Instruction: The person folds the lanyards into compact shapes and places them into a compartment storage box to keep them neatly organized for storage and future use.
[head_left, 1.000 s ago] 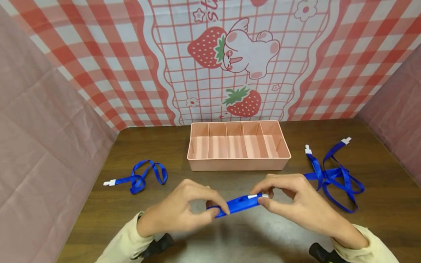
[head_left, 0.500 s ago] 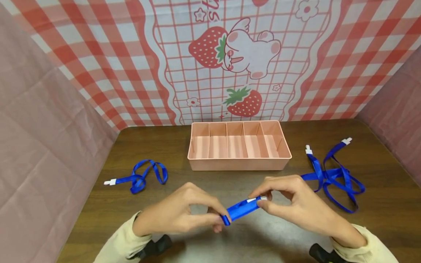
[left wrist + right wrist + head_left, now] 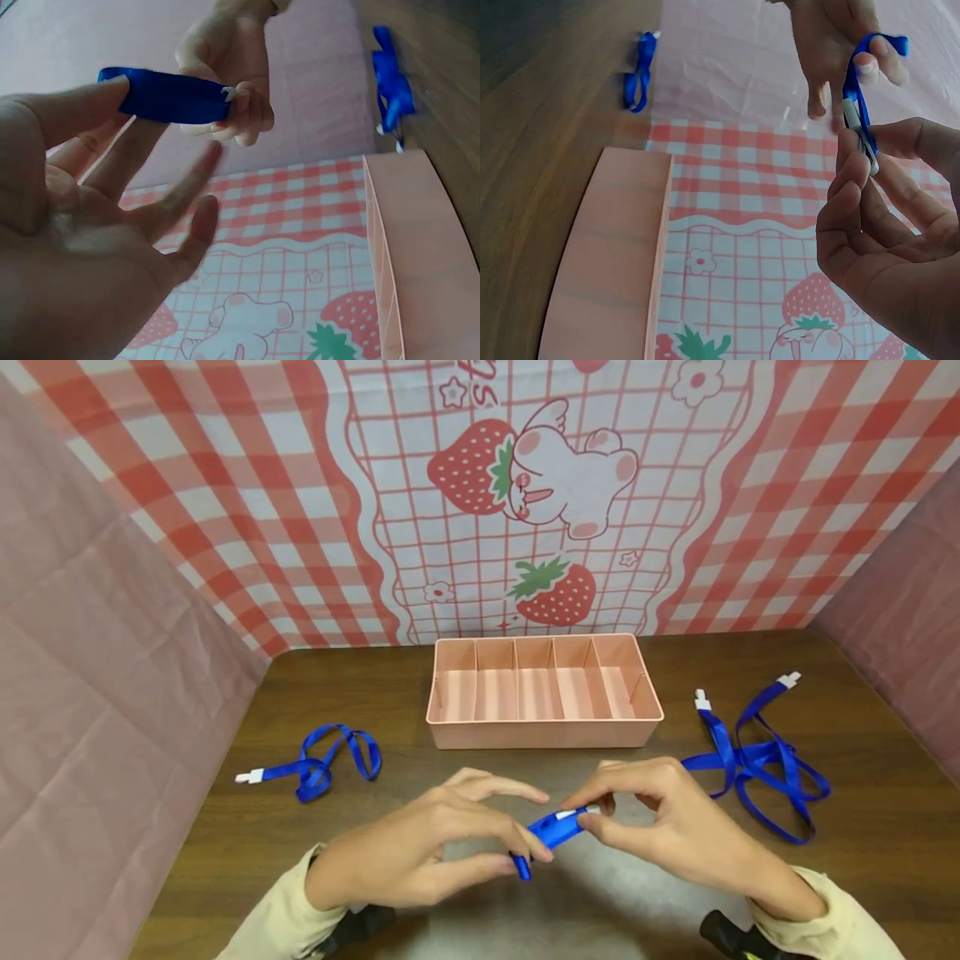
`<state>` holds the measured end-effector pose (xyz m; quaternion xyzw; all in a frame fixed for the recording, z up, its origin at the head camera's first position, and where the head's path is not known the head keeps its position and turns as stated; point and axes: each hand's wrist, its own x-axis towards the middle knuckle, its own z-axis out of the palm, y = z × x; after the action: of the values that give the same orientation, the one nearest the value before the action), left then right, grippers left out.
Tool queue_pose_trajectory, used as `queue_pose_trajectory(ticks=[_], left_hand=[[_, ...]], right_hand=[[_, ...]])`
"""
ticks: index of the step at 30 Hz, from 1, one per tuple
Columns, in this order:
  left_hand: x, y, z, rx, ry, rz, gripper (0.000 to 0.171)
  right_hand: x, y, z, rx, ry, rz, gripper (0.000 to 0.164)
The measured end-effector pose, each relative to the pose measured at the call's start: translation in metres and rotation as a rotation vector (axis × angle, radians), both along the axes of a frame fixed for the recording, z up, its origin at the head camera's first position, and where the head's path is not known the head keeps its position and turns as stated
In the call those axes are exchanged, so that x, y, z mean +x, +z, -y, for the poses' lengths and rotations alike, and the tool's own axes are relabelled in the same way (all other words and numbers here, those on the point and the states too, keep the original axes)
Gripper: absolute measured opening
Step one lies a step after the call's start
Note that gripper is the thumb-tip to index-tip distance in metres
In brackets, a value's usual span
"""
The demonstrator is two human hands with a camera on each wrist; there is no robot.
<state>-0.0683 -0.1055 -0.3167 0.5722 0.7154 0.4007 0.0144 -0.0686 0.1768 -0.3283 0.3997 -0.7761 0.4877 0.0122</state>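
Observation:
A blue lanyard (image 3: 551, 832), folded into a short flat bundle with its white clip on top, spans both hands above the table. At its right end my right hand (image 3: 675, 831) pinches the clip and strap between thumb and fingers. My left hand (image 3: 427, 839) pinches the other end, thumb below the strap, while its remaining fingers spread forward. A short blue strap end hangs under the left fingertips in the head view. From the left wrist, the bundle (image 3: 176, 96) shows as a flat band; the right wrist view shows the white clip (image 3: 853, 112) along the folded strap.
A pink box (image 3: 545, 735) with several compartments stands at the back middle of the brown table (image 3: 315, 860). One loose blue lanyard (image 3: 315, 777) lies to the left. More tangled blue lanyards (image 3: 765, 756) with white clips lie on the right. A checked cloth (image 3: 300, 510) hangs behind.
The left hand has moved right along with its end of the lanyard, and the visible bundle is shorter. Left fingers have spread forward. The right hand stays nearly in place, still pinching the clip end.

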Motion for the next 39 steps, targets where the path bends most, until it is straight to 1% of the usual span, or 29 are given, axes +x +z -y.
queue_pose_trajectory(ticks=[2, 3, 6, 10, 13, 16, 19, 23, 26, 28, 31, 34, 39], left_hand=[[0.000, -0.003, 0.000, -0.024, 0.051, -0.034, 0.016], [0.000, -0.004, -0.001, -0.028, 0.067, -0.046, 0.016], [-0.001, -0.006, -0.004, -0.029, 0.094, -0.085, 0.016], [-0.002, -0.007, -0.008, -0.036, 0.115, -0.142, 0.020], [-0.001, -0.006, -0.011, -0.054, 0.145, -0.198, 0.022], [0.001, -0.006, -0.013, -0.055, 0.183, -0.220, 0.023], [0.003, -0.005, -0.017, -0.032, 0.229, -0.185, 0.023], [0.005, -0.004, -0.021, -0.014, 0.290, -0.100, 0.025], [0.006, -0.005, -0.024, -0.016, 0.331, -0.074, 0.026], [0.006, -0.006, -0.025, -0.013, 0.352, -0.094, 0.025], [0.004, -0.007, -0.027, -0.002, 0.382, -0.151, 0.021], [0.004, -0.008, -0.028, 0.002, 0.408, -0.195, 0.019], [0.006, -0.010, -0.029, -0.011, 0.442, -0.197, 0.020]], right_hand=[[0.000, -0.001, 0.001, 0.008, -0.024, -0.026, 0.031], [0.000, -0.002, 0.002, 0.014, -0.033, -0.038, 0.031], [0.002, -0.003, 0.007, 0.025, -0.049, -0.079, 0.030], [0.004, -0.005, 0.014, 0.044, -0.067, -0.155, 0.030], [0.005, -0.006, 0.018, 0.048, -0.088, -0.183, 0.029], [0.006, -0.007, 0.022, 0.046, -0.106, -0.197, 0.024], [0.005, -0.008, 0.025, 0.043, -0.126, -0.214, 0.022], [0.004, -0.009, 0.028, 0.031, -0.150, -0.230, 0.024], [0.004, -0.010, 0.029, 0.015, -0.161, -0.220, 0.024], [0.004, -0.011, 0.029, 0.002, -0.167, -0.201, 0.024], [0.004, -0.010, 0.028, -0.010, -0.172, -0.170, 0.026], [0.004, -0.009, 0.026, -0.005, -0.164, -0.114, 0.028], [0.003, -0.006, 0.022, -0.028, -0.112, 0.018, 0.023]])
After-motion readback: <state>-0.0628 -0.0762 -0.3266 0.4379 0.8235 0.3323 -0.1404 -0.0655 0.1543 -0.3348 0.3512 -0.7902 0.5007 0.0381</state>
